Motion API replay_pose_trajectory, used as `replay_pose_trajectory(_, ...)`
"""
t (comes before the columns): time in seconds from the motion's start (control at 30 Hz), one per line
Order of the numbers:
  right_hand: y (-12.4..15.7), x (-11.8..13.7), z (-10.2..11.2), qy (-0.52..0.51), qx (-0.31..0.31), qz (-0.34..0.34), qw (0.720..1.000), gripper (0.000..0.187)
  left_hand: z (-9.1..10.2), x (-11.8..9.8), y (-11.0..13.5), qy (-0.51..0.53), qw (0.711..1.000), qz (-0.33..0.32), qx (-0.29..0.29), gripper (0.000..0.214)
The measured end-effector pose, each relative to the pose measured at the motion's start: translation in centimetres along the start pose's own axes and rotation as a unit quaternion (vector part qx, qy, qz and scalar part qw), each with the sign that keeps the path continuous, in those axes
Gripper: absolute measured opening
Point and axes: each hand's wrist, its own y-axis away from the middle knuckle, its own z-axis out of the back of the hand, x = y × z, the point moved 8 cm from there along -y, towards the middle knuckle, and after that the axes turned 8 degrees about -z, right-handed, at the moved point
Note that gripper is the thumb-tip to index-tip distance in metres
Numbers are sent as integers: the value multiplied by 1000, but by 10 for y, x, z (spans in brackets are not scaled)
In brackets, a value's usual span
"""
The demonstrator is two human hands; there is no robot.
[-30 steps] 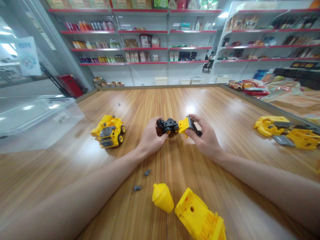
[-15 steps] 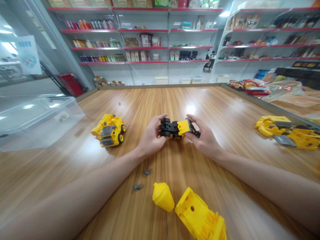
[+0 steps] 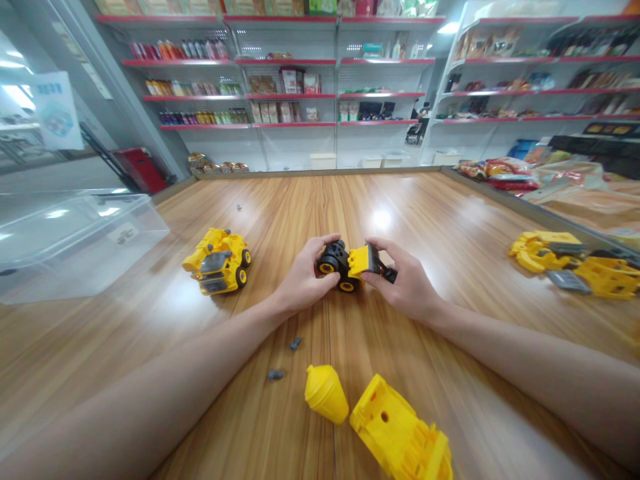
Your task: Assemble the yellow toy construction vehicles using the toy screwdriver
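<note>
- A toy chassis with black wheels and a yellow plate is staying in the middle of the view, above the centre of the desk. I cannot tell if it is touching the desk.
- The left hand is gripping the wheel end, and the right hand is gripping the yellow end. The hands are close together and both are clamped on the chassis, with the chassis between them.

Around the chassis, with 12 o'clock pointing away from the person:
- At 9 o'clock, a yellow toy truck is standing on its wheels, well apart from the left hand.
- At 7 o'clock, two grey screws are lying on the desk.
- At 6 o'clock, a yellow cone-shaped part is lying on its side.
- At 5 o'clock, a yellow body shell is lying just beside the cone-shaped part.
- At 3 o'clock, yellow toy parts are lying in a group near the desk edge.
- At 9 o'clock, further out, a clear plastic box is standing at the desk edge.
- At 12 o'clock, beyond the desk, shelves with red edges are carrying packaged goods.
</note>
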Motion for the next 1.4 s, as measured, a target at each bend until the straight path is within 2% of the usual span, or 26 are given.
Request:
replay_pose_trajectory(0.1, 0, 0, 1, 11, -5, -9, 1000, 57, 2, 0, 0, -65, 998, -14, 9, 67)
replay_pose_trajectory(0.27, 2, 11, 3, 39, -4, 26, 999, 55, 2, -9, -1, -140, 988, -67, 19, 62)
replay_pose_trajectory(0.53, 4, 15, 3, 84, -18, 39, 996, 58, -10, -15, 3, -183, 977, -79, 78, 69)
replay_pose_trajectory(0.63, 3, 13, 1, 90, -18, 38, 995, 59, -15, -18, 5, -196, 971, -85, 110, 66)
replay_pose_trajectory(0.77, 2, 7, 0, 87, -15, 24, 996, 62, -16, -19, 5, -246, 959, -98, 102, 56)
replay_pose_trajectory(0.93, 0, -1, 5, 54, -40, -25, 997, 52, -18, -19, 4, -284, 947, -114, 98, 55)
replay_pose_trajectory(1.07, 1, -2, 3, 59, -27, -33, 997, 41, -22, -22, 5, -282, 944, -125, 113, 56)
replay_pose_trajectory(1.27, 0, 7, 4, 37, -37, 36, 998, 37, -19, -24, 1, -306, 943, -104, 74, 28)
replay_pose_trajectory(1.4, 0, 14, 2, 30, -20, 76, 996, 39, -18, -23, -2, -328, 937, -88, 75, 23)
